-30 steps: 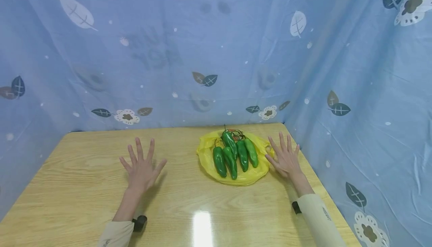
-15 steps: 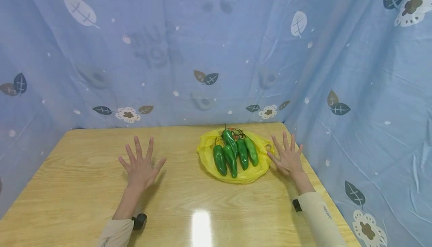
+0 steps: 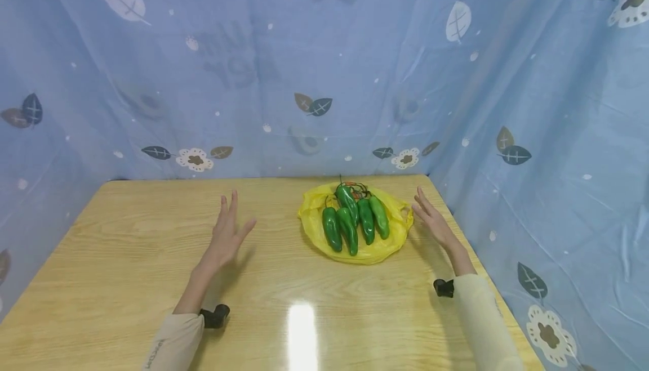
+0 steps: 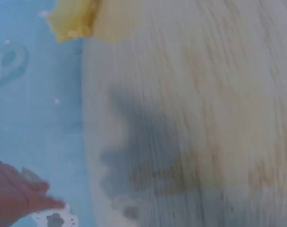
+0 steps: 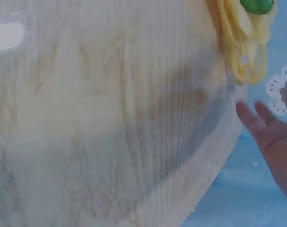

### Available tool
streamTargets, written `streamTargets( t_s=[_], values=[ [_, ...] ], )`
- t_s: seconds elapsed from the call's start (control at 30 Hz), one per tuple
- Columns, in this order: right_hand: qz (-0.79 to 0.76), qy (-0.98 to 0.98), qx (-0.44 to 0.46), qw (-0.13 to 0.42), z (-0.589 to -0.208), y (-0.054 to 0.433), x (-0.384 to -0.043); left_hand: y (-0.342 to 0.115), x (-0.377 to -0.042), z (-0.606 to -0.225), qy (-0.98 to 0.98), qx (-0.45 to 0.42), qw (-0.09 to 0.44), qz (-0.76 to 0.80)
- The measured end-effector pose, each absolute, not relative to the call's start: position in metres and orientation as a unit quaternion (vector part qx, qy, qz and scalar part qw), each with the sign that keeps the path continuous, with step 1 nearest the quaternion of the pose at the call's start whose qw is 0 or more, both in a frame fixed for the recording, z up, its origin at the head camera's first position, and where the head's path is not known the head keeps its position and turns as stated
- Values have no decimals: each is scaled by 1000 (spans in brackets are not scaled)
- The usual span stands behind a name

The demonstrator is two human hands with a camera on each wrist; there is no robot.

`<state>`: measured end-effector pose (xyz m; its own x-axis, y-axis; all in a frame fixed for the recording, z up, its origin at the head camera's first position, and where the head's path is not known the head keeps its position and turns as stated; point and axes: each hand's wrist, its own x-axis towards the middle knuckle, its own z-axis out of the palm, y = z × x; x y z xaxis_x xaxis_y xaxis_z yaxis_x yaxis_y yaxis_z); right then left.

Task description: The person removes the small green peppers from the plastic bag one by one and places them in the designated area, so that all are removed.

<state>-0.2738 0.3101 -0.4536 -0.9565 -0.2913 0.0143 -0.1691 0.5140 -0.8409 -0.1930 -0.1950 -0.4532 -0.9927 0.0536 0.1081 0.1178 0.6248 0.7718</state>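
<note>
Several glossy green peppers lie on a crumpled yellow plastic bag toward the back right of the wooden table. My right hand is held in the air just right of the bag, fingers extended, holding nothing. The right wrist view shows the same hand below the bag's gathered edge. To the left of the bag, my left hand hovers over the table with straight fingers and thumb spread, its palm turned inward. In the left wrist view that hand appears in the lower left corner.
The light wooden table carries a bright light reflection near its front. Blue curtain with leaf and flower prints stands along the back and both sides. Small red-orange pieces and dark stems lie behind the peppers on the bag.
Both hands have turned from palms facing down with spread fingers to palms facing inward. The head view has tilted slightly downward. The bag and peppers stay in place.
</note>
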Motion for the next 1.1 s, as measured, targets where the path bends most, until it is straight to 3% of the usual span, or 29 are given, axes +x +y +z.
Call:
streamTargets(
  t_s=[0.2,0.43,0.7,1.1],
  values=[
    [-528,830,-148,107,-456,308,-276,-191,-197,-448,-835,-88,-19,-543],
    [-519,828,-179,116,-468,306,-283,-170,-200,-447,-746,-104,-57,-655],
    [-549,812,-178,83,-476,310,-285,-129,-195,-448,-742,-32,14,-670],
    [-564,803,-169,91,-478,306,-289,-85,-197,-450,-668,32,91,-738]
  ],
)
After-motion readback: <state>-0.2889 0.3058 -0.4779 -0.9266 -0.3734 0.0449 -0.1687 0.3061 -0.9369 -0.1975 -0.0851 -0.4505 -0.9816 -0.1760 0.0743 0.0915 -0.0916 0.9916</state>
